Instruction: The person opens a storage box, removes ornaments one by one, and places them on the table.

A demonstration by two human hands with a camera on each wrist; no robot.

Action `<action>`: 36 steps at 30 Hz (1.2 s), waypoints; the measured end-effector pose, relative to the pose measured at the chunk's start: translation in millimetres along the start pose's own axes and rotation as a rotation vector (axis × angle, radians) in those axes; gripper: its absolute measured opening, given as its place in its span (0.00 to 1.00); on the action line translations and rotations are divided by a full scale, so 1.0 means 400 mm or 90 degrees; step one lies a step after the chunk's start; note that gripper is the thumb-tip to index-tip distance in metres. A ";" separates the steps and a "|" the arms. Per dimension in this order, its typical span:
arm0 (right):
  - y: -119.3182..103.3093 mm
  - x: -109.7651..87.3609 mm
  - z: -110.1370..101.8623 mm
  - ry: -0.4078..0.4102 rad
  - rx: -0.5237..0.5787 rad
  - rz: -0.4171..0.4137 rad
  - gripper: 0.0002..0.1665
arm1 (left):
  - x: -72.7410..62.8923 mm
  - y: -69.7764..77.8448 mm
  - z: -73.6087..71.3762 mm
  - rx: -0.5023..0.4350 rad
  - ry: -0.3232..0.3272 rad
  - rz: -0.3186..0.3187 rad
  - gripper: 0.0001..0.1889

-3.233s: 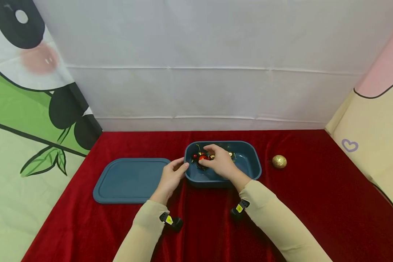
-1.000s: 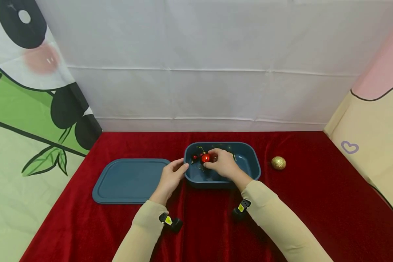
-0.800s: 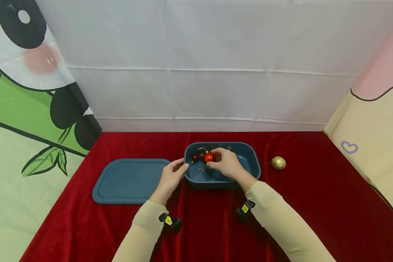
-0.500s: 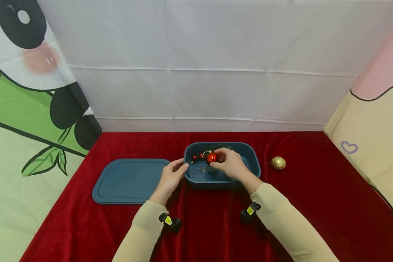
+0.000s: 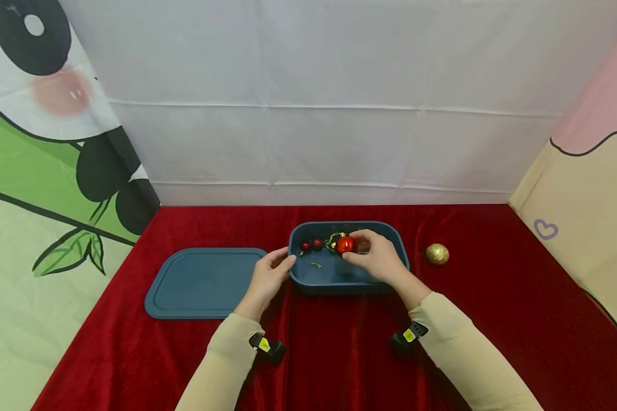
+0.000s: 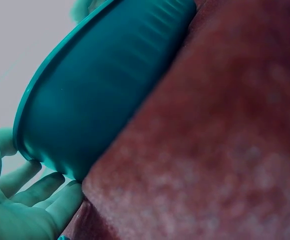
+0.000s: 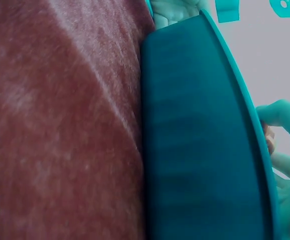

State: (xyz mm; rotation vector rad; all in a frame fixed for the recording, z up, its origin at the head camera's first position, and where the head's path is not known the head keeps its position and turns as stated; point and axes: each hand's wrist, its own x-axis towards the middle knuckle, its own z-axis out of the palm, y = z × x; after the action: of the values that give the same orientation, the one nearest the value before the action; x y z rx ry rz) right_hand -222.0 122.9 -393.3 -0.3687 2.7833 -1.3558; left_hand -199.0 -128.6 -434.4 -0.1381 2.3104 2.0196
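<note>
In the head view my right hand (image 5: 377, 257) pinches a shiny red Christmas bauble (image 5: 345, 245) between thumb and fingers, inside a blue rectangular box (image 5: 329, 289). The box wall hides most of that hand's grip in the right wrist view. Two small dark red balls (image 5: 316, 244) and a small gold ball (image 5: 333, 245) lie to the left of the bauble, with gold strands among them. My left hand (image 5: 267, 277) touches the box's left end; in the left wrist view its extended fingers (image 6: 40, 190) rest against the outer wall, just under the rim.
A flat blue lid (image 5: 200, 285) lies on the red velvet cloth (image 5: 319, 354) left of the box, partly under my left forearm's line. A gold glitter ball (image 5: 437, 254) sits right of the box. A white backdrop (image 5: 339, 142) rises behind the table.
My right hand has moved rightward inside the box with the red bauble, uncovering small red and gold ornaments to its left. The left hand and the box have stayed put.
</note>
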 end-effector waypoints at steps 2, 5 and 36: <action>0.003 -0.006 -0.006 0.004 -0.005 0.002 0.30 | 0.000 0.000 0.000 0.000 0.000 0.000 0.23; 0.007 -0.015 -0.015 0.011 -0.005 0.000 0.30 | 0.000 0.002 -0.001 -0.001 -0.001 -0.001 0.23; 0.076 -0.101 -0.112 0.092 0.049 -0.035 0.23 | 0.005 -0.009 -0.004 -0.008 -0.002 -0.005 0.23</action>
State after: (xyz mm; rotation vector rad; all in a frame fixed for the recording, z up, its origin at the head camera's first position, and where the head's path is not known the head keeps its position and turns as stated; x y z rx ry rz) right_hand -194.5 184.6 -392.4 -0.3618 2.8433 -1.5561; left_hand -200.5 -130.8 -438.0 -0.1437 2.2921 2.0290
